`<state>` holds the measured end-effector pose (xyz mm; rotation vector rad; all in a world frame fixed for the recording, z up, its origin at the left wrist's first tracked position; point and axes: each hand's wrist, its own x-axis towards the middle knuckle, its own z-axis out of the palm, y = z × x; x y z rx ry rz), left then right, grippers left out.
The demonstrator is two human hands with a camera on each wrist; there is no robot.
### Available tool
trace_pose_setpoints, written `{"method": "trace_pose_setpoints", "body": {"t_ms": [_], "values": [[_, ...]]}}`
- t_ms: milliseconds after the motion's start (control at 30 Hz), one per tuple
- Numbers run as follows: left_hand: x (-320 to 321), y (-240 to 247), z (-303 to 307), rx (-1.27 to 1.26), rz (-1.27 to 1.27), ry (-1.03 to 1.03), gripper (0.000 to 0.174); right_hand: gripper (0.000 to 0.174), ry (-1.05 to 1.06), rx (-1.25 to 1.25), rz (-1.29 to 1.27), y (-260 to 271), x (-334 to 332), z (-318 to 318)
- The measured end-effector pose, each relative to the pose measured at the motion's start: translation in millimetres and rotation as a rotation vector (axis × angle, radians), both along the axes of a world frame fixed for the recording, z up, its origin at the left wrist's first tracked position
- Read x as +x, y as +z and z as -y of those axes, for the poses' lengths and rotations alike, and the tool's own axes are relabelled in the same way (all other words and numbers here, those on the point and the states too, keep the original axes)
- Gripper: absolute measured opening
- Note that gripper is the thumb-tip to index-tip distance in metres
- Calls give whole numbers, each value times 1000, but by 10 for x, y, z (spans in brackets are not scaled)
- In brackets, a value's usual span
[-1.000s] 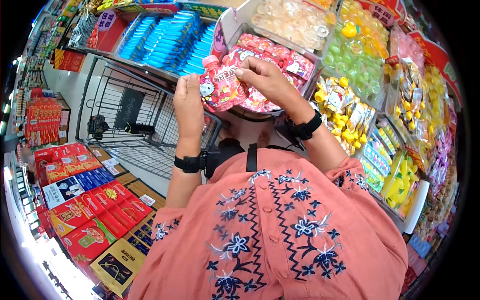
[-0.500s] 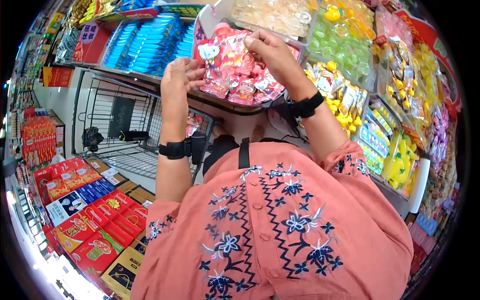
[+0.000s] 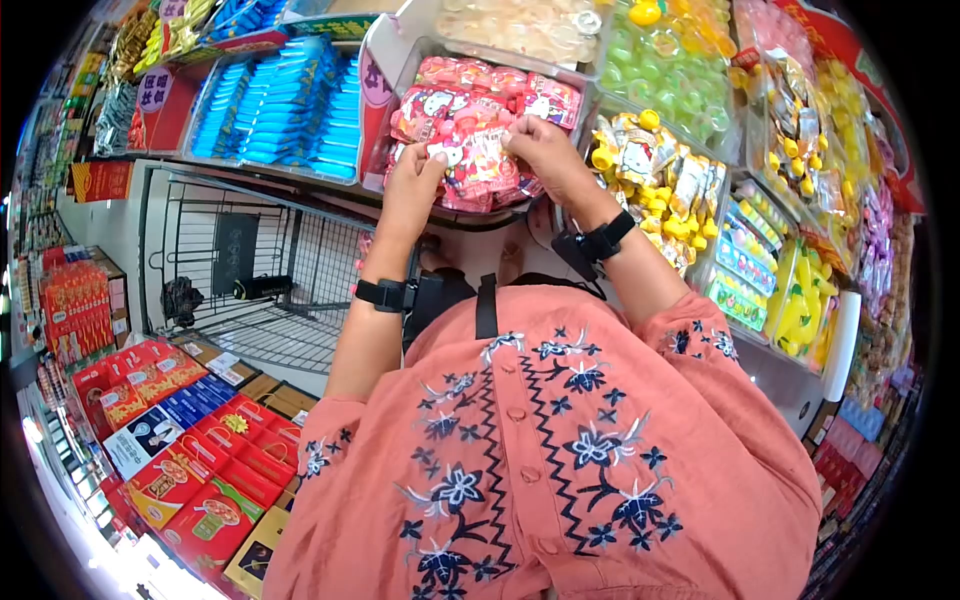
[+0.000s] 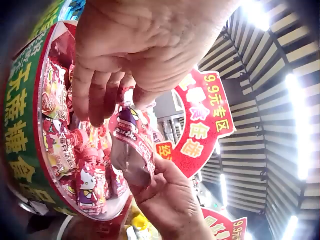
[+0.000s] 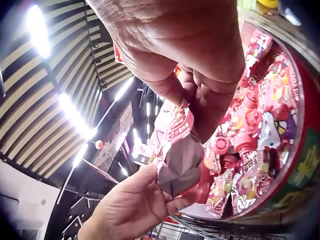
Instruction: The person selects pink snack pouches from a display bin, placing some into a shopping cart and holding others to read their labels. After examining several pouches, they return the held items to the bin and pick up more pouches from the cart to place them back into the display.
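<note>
Over a bin of pink pouches, both hands hold one pink spouted pouch (image 3: 480, 165) printed with a white cartoon cat. My left hand (image 3: 413, 195) pinches its left edge. On the opposite edge, my right hand (image 3: 560, 165) grips between thumb and fingers. The left wrist view has the pouch (image 4: 132, 132) with its bottom fold facing the camera. From the right wrist, its greyish bottom gusset (image 5: 181, 165) shows between the two hands. Similar pouches (image 5: 245, 145) with pink caps fill the round-fronted bin (image 4: 32, 125) beneath.
Blue packets (image 3: 280, 110) are stacked in a bin to the left. Green jelly cups (image 3: 665, 100) and yellow-capped pouches (image 3: 650, 185) lie to the right. A wire shopping cart (image 3: 260, 270) stands at the left, beyond red gift boxes (image 3: 215, 460).
The left hand came off the pouch, fingers spread, half a second ago and now pinches it again. Both hands and the pouch have moved lower over the bin.
</note>
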<state>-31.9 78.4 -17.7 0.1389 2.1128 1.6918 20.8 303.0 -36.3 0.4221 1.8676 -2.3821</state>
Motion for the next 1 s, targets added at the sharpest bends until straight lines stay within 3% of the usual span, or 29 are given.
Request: {"method": "trace_pose_setpoints", "body": {"t_ms": [67, 167, 300, 433, 633, 733, 833, 933, 1000], "values": [[-36, -318, 14, -101, -106, -4, 32, 11, 14, 84, 61, 7, 67, -1], [20, -217, -10, -369, -215, -149, 39, 10, -20, 274, -6, -119, 116, 41], [53, -295, -78, -485, -299, -196, 32, 20, -74, 507, -34, -313, 133, 79], [63, -324, -136, -484, -393, -160, 29, 25, -74, 732, -108, -347, 179, 108], [81, -308, -201, -665, -358, -230, 29, 27, -39, 877, -55, -349, 224, 134], [76, -386, -174, -620, -490, -228, 30, 29, -10, 936, -92, -343, 245, 130], [127, -308, -162, -646, -441, -210, 35, 32, -23, 1080, -265, -276, 274, 90], [215, -181, -162, -642, -618, -159, 42, 28, -81, 1100, -276, -107, 301, 77], [275, -64, -185, -545, -755, -235, 47, 31, -52, 1084, -214, 17, 329, 82]]}}
